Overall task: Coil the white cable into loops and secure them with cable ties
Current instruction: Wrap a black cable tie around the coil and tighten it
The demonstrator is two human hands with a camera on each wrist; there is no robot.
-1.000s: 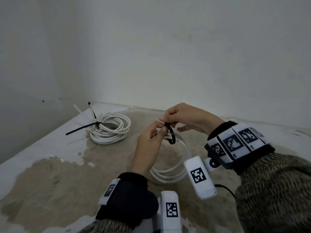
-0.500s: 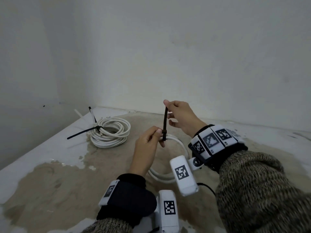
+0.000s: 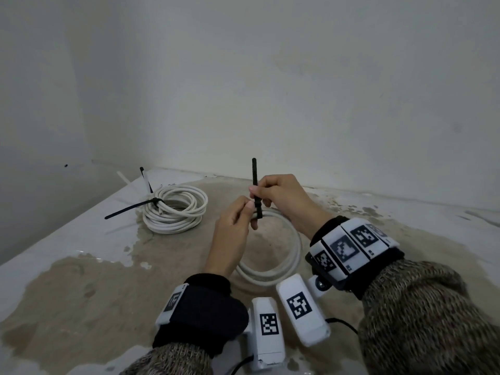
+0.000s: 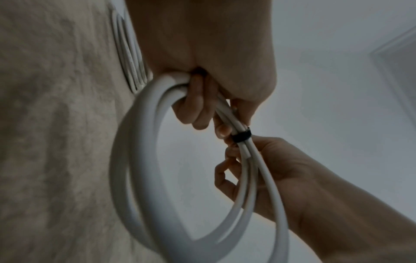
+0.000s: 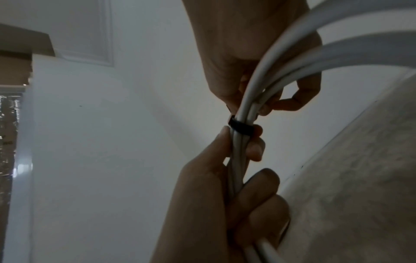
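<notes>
A worn white-and-tan counter (image 3: 81, 280) is bounded by walls at 12 and 9 o'clock. A tied white coiled bundle (image 3: 176, 209) lies at 10 o'clock. The white cable loop (image 3: 284, 266) is held mid-air, clenched in the left hand (image 3: 230, 239). The thin black cable tie (image 3: 255, 190) around it is pinched upright by the right hand (image 3: 284, 201).

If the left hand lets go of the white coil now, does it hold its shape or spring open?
Probably holds near the tie: the black cable tie already cinches the strands of the white coil together. Elsewhere the loops may splay, since only one tie shows. The cable looks springy, keeping a round arc unsupported below the left hand.
</notes>
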